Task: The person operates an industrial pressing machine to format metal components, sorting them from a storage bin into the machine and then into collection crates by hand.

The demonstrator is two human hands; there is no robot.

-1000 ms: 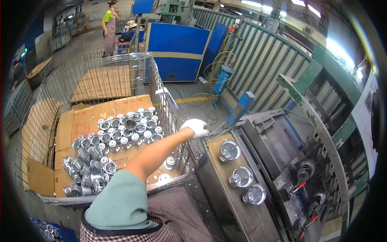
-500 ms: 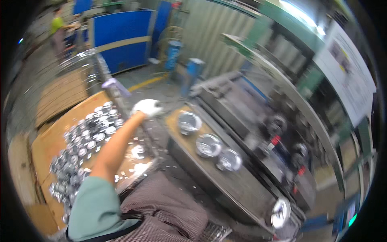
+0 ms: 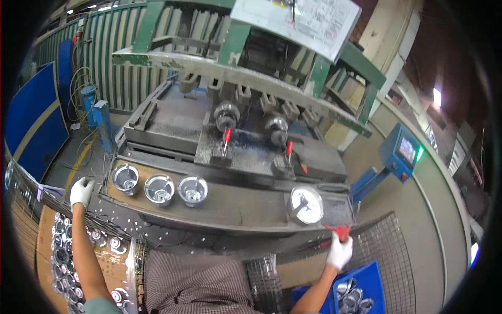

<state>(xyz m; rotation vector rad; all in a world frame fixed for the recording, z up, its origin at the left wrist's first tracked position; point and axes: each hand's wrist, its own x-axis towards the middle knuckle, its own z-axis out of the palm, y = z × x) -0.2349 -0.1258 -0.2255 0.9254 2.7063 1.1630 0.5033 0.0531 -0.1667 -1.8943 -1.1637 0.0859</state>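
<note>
Three cups (image 3: 159,190) stand between my left hand (image 3: 81,192), fingers' state unclear, and right hand (image 3: 340,253), newly visible, gripping a ready red tool (image 3: 342,231).

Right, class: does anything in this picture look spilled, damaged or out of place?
Yes. Small pale bits lie strewn below the near edge of the bench, like spilled scrap, and the long beam behind it has patchy, worn-looking green paint.

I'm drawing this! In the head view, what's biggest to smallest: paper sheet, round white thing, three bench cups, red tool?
1. Paper sheet
2. Round white thing
3. Bench cups; the three look alike, so I won't rank them
4. Red tool, partly hidden by the right hand
</note>
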